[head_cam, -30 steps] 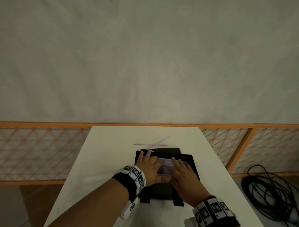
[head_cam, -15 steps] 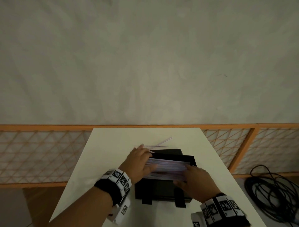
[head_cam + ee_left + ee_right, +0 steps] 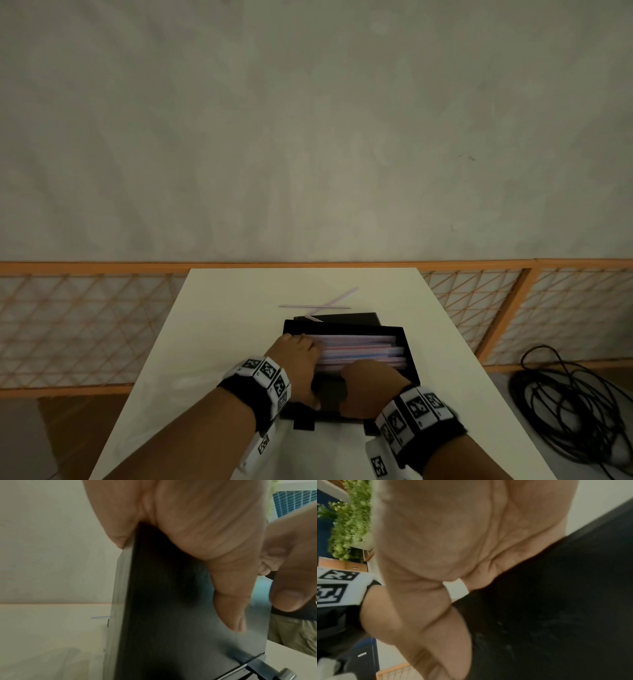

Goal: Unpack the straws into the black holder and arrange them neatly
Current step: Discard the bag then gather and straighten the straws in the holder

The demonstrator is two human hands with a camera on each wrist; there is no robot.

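Both hands gripping the near wall of the black holder, with the straws lying inside it.

The left hand (image 3: 297,363) is curling over the holder's near-left corner, its fingers hooked inside against the straw ends and its thumb (image 3: 229,595) lying flat on the outer front face; the right hand (image 3: 371,387) is clamping the same near wall just to the right, fingers over the rim and thumb down the front. The black holder (image 3: 409,353) is sitting on the white table (image 3: 222,342), and the bundle of pink and pale straws (image 3: 359,351) is lying crosswise within it. Just beyond the holder's far wall, two loose straws (image 3: 329,303) are crossing each other on the table, one reaching onto a black lid (image 3: 356,317) behind the holder.
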